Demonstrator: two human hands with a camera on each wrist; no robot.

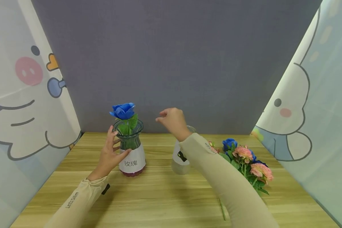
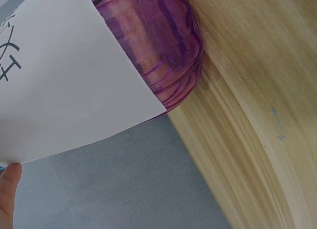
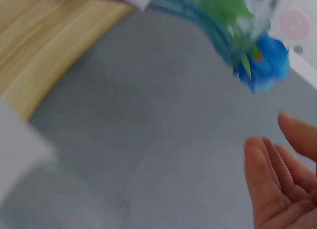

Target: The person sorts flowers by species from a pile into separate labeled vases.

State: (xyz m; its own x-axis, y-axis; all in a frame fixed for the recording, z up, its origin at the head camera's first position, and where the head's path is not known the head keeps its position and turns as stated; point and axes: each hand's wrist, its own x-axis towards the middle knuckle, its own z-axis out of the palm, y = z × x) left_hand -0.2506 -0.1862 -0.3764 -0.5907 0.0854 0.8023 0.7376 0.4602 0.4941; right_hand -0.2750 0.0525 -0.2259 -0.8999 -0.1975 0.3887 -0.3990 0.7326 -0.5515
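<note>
A blue rose [image 1: 123, 111] with green leaves stands in a glass vase [image 1: 131, 144] with a purple base and a white paper label with handwritten characters. My left hand [image 1: 109, 158] holds this vase from its left side, thumb across the front near the label; in the left wrist view a fingertip [image 2: 9, 182] touches the label's edge. My right hand [image 1: 174, 120] is raised above and in front of a second, clear vase [image 1: 180, 167], partly hidden by the forearm. Nothing is between the right hand's loosely bent fingers, seen apart from the blue rose [image 3: 267, 63] in the right wrist view.
Pink flowers [image 1: 260, 171] and blue roses [image 1: 229, 144] lie bunched on the right of the wooden table [image 1: 156, 196], partly behind my right forearm. A loose green stem [image 1: 222, 210] points toward the near edge. A dark grey panel [image 1: 171, 63] stands behind, with cartoon-printed cloth at both sides.
</note>
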